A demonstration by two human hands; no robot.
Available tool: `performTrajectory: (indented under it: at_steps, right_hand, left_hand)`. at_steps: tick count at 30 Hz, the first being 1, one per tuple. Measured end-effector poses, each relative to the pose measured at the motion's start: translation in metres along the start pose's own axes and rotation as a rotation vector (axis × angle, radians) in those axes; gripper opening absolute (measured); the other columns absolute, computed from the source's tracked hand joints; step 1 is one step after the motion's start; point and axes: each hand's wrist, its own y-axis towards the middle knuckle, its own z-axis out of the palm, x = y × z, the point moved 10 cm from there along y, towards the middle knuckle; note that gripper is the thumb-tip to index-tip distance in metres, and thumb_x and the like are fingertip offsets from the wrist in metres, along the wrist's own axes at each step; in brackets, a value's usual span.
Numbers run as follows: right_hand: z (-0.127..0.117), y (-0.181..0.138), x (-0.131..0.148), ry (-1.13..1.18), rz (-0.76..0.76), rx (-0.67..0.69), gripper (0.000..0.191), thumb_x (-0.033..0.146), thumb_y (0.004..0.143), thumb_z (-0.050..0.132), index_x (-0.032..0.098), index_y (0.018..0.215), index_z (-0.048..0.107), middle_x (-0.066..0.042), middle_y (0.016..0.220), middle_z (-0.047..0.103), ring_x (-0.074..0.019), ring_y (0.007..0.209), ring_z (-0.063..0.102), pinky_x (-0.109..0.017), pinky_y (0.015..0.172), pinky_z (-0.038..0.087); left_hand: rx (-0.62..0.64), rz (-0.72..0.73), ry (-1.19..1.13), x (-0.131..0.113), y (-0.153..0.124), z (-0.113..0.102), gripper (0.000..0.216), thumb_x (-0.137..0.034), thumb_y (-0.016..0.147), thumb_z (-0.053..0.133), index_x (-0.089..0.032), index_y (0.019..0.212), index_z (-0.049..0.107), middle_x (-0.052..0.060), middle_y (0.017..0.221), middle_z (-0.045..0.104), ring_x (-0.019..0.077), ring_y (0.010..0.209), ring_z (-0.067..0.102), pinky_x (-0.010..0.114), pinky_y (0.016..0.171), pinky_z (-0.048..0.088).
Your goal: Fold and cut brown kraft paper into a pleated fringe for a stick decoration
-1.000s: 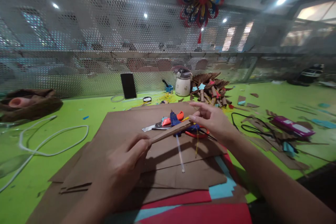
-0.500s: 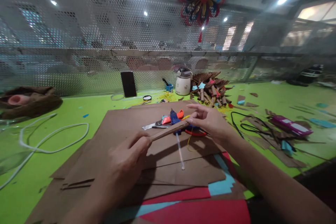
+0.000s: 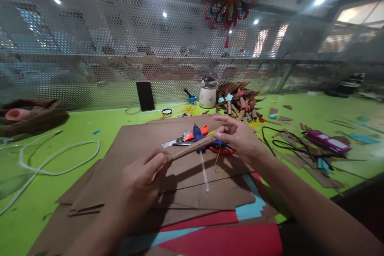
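Left hand (image 3: 139,178) and right hand (image 3: 241,139) pinch a strip (image 3: 192,149) above paper (image 3: 141,140). Table (image 3: 84,126) extends past the paper's left edge; behind the paper, a pot (image 3: 192,99) holds a black stick (image 3: 187,93).

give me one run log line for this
left hand: holds paper strip by one end; right hand: holds its other end; glue gun: on brown paper

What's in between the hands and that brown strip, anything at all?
Nothing visible: the left hand pinches one end of the strip, the right hand the other. The glue gun shows behind the strip.
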Motion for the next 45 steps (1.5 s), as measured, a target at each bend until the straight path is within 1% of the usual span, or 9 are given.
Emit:
performTrajectory:
  at_steps: [10, 14, 21, 27, 31, 35, 39, 42, 45]
  right_hand:
    - [-0.004, 0.008, -0.003, -0.155, 0.010, 0.023, 0.051, 0.024, 0.067, 0.067, 0.014, 0.115, 0.057, 0.003, 0.065, 0.062, -0.0123, 0.064, 0.057, -0.027, 0.066, 0.044]
    - [-0.030, 0.014, -0.003, -0.154, -0.065, -0.122, 0.046, 0.030, 0.064, 0.071, 0.016, 0.106, 0.061, -0.001, 0.074, 0.066, -0.0158, 0.071, 0.062, -0.028, 0.065, 0.047]
    - [-0.053, 0.013, 0.001, -0.063, -0.145, -0.306, 0.032, 0.033, 0.051, 0.082, 0.017, 0.071, 0.063, 0.001, 0.061, 0.063, -0.0114, 0.055, 0.059, -0.024, 0.055, 0.049]
    - [-0.041, 0.009, 0.013, -0.097, -0.243, -0.205, 0.026, 0.038, 0.065, 0.077, 0.017, 0.072, 0.063, 0.000, 0.058, 0.063, -0.0108, 0.049, 0.056, -0.023, 0.050, 0.047]
    - [-0.030, 0.008, 0.015, -0.122, -0.283, -0.100, 0.025, 0.041, 0.075, 0.070, 0.018, 0.073, 0.061, 0.003, 0.053, 0.057, -0.0096, 0.045, 0.049, -0.022, 0.045, 0.040]
    - [-0.016, 0.001, 0.021, -0.084, -0.312, -0.001, 0.029, 0.043, 0.083, 0.061, 0.019, 0.068, 0.055, 0.005, 0.047, 0.047, -0.0072, 0.041, 0.040, -0.021, 0.040, 0.031]
    - [-0.013, -0.002, 0.024, -0.061, -0.284, 0.002, 0.033, 0.046, 0.087, 0.055, 0.019, 0.069, 0.058, 0.005, 0.041, 0.046, -0.0064, 0.035, 0.036, -0.020, 0.035, 0.026]
    - [-0.014, 0.000, 0.021, -0.018, -0.258, -0.011, 0.028, 0.044, 0.081, 0.063, 0.017, 0.072, 0.064, 0.002, 0.049, 0.058, -0.0069, 0.037, 0.045, -0.020, 0.038, 0.036]
    - [-0.012, 0.004, 0.015, 0.031, -0.215, 0.007, 0.022, 0.037, 0.075, 0.072, 0.017, 0.078, 0.067, -0.003, 0.068, 0.070, -0.0119, 0.054, 0.062, -0.025, 0.057, 0.051]
  left_hand:
    - [0.052, -0.105, -0.060, 0.014, 0.003, 0.005, 0.006, -0.019, 0.084, 0.053, -0.019, 0.086, 0.059, 0.000, 0.079, 0.064, 0.0123, 0.070, 0.059, 0.022, 0.063, 0.043]
    - [0.102, -0.203, -0.069, 0.027, 0.001, 0.012, 0.010, -0.018, 0.084, 0.049, -0.019, 0.084, 0.059, 0.001, 0.078, 0.063, 0.0136, 0.070, 0.058, 0.024, 0.064, 0.043]
    - [0.169, -0.477, -0.174, 0.053, -0.008, 0.025, 0.023, -0.011, 0.073, 0.054, -0.019, 0.095, 0.056, 0.001, 0.083, 0.064, 0.0142, 0.073, 0.059, 0.025, 0.064, 0.044]
    - [0.185, -0.587, -0.315, 0.071, -0.012, 0.033, 0.028, -0.012, 0.065, 0.058, -0.017, 0.092, 0.056, 0.003, 0.082, 0.061, 0.0169, 0.075, 0.057, 0.028, 0.065, 0.044]
    - [0.140, -0.653, -0.556, 0.080, -0.018, 0.043, 0.034, -0.007, 0.058, 0.057, -0.018, 0.090, 0.054, 0.001, 0.078, 0.058, 0.0147, 0.071, 0.055, 0.025, 0.060, 0.044]
    - [0.132, -0.749, -0.758, 0.077, -0.022, 0.046, 0.033, -0.009, 0.059, 0.056, -0.018, 0.091, 0.054, -0.001, 0.073, 0.056, 0.0116, 0.062, 0.052, 0.023, 0.053, 0.042]
    - [0.161, -0.779, -0.828, 0.073, -0.019, 0.044, 0.030, -0.012, 0.060, 0.058, -0.018, 0.089, 0.055, -0.001, 0.071, 0.056, 0.0108, 0.059, 0.053, 0.024, 0.053, 0.042]
    - [0.147, -0.778, -0.828, 0.076, -0.017, 0.042, 0.029, -0.012, 0.059, 0.058, -0.019, 0.087, 0.056, 0.000, 0.070, 0.057, 0.0109, 0.058, 0.053, 0.024, 0.053, 0.041]
    - [0.166, -0.807, -0.810, 0.080, -0.020, 0.043, 0.029, -0.012, 0.061, 0.058, -0.018, 0.089, 0.056, 0.000, 0.067, 0.058, 0.0107, 0.055, 0.053, 0.024, 0.050, 0.040]
